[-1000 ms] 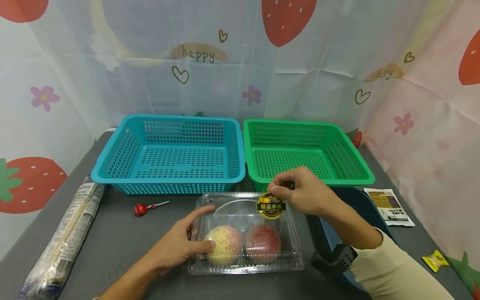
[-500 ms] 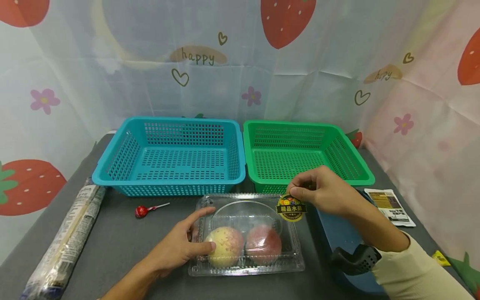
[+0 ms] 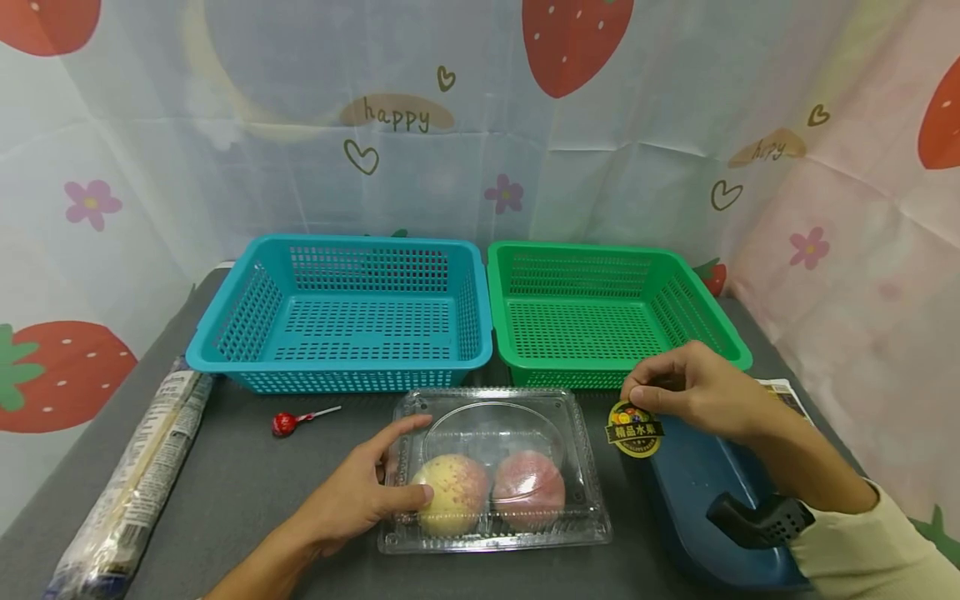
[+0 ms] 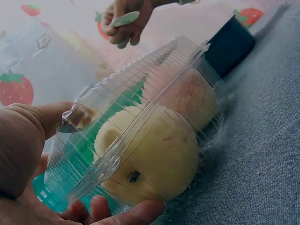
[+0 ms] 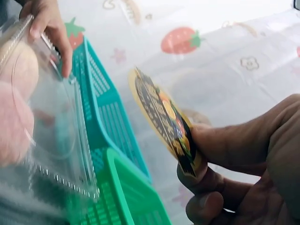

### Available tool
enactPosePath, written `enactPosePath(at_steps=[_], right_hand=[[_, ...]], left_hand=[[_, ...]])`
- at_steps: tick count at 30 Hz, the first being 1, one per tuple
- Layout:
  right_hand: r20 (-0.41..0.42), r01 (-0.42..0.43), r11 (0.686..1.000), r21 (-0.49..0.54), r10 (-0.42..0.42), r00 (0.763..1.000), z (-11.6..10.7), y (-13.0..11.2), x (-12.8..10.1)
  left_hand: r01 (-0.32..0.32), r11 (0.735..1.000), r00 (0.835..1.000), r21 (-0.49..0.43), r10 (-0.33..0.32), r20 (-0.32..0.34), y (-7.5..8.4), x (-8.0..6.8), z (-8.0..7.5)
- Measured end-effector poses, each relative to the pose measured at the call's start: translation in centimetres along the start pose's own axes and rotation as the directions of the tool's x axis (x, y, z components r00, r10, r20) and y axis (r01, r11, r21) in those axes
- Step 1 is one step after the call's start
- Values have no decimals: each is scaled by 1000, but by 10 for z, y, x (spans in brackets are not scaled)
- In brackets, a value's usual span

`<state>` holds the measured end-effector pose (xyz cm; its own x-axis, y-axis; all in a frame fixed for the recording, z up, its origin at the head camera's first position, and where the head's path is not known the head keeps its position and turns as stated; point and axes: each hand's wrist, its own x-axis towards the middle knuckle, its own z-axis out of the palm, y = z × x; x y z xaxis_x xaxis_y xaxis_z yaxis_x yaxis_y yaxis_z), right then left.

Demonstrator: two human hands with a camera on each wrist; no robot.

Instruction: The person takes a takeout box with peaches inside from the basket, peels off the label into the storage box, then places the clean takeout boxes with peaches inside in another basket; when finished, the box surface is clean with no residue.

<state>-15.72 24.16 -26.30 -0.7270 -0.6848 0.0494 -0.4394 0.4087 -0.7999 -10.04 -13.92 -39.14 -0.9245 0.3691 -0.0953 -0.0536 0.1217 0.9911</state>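
Observation:
A clear plastic clamshell box (image 3: 491, 425) lies closed on the grey cloth in the head view. Two peaches show through its lid, one yellowish (image 3: 448, 496) and one pink (image 3: 528, 490). My left hand (image 3: 367, 483) grips the box's left side, thumb on the lid and fingers around the edge. To the right of the box, my right hand (image 3: 693, 392) pinches a round black-and-gold fruit sticker (image 3: 634, 430) by its top edge. The right wrist view shows that sticker (image 5: 161, 119) between thumb and finger, apart from the box.
Behind the box stand a blue basket (image 3: 337, 367) and a green basket (image 3: 622, 365). A dark blue tray (image 3: 697, 492) sits under my right forearm. A red lollipop (image 3: 285, 424) and a long wrapped packet (image 3: 138, 475) lie at left. A white packet (image 3: 787, 390) is partly hidden.
My right hand has come away from the box's upper right corner, moving right with the sticker, which now hangs beside the box. The left hand keeps its hold.

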Motion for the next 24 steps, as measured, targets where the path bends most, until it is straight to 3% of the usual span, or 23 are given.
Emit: enactPosePath(at_steps=[12, 24], right_hand=[[55, 14, 999, 31, -15, 998, -20, 34, -23], [80, -150, 985, 91, 143, 987, -32, 88, -45]], left_hand=[[28, 1000, 1000, -10, -28, -5, 1, 0, 0], [59, 998, 998, -6, -59, -6, 0, 1, -1]])
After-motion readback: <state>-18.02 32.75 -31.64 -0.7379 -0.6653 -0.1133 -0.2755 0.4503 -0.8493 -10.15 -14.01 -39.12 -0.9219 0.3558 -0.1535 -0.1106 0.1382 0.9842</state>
